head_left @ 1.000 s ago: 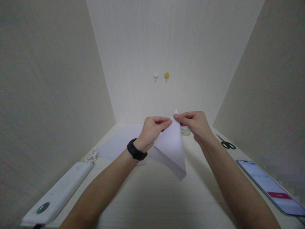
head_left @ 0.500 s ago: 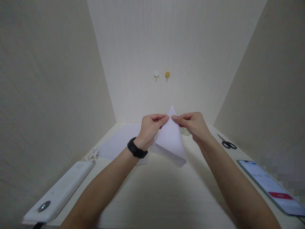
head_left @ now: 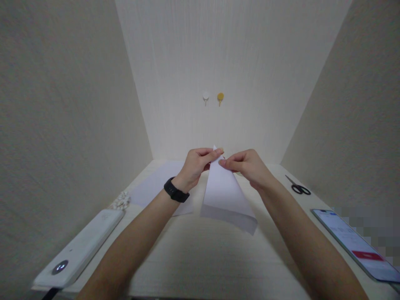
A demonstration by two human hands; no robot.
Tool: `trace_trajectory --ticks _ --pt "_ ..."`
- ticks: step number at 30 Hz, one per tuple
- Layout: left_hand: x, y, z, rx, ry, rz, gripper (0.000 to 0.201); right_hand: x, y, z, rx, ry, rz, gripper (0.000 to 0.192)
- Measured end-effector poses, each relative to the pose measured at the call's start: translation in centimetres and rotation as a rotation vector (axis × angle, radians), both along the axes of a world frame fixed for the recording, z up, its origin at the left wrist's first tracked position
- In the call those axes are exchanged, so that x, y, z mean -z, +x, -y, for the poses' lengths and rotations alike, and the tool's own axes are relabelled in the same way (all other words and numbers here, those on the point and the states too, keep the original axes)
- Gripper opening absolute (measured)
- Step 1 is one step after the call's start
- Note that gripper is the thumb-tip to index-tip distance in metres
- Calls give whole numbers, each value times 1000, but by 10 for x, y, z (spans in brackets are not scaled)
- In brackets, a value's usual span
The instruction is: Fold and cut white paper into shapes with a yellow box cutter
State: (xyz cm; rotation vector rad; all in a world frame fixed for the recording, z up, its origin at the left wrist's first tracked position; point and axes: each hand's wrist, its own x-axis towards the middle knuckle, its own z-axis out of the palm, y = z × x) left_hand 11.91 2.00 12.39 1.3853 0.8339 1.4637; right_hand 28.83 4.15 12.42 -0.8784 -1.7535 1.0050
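A white sheet of paper (head_left: pixel 223 193), folded to a narrow point at its top, hangs between my hands above the table. Near that tip, my left hand (head_left: pixel 196 164) pinches the paper between thumb and fingers; a black watch band (head_left: pixel 176 190) is around its wrist. My right hand (head_left: pixel 248 164) grips the paper's right edge slightly lower, thumb in front. The paper's wide lower end curls open toward me, its bottom edge tilted down to the right.
More white paper (head_left: pixel 156 183) lies flat on the table (head_left: pixel 200 258) behind my left arm. At left are a white device (head_left: pixel 79 250) and a small white beaded item (head_left: pixel 121 201). Black-handled scissors (head_left: pixel 298 187) and a lit phone (head_left: pixel 353 246) lie at right. Walls enclose three sides.
The folded paper's tip has shifted left and down, and its lower end has swung right and nearer. My right hand has moved slightly left and now grips lower than my left.
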Motion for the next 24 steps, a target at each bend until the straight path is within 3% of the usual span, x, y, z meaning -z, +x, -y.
trace_trajectory --ticks 15,24 --pt "-14 -12 -3 -199 16 77 19 9 -5 -4 -119 -43 6 36" --pt "-35 -51 -11 -405 105 207 19 9 -2 -3 -163 -1 66 37"
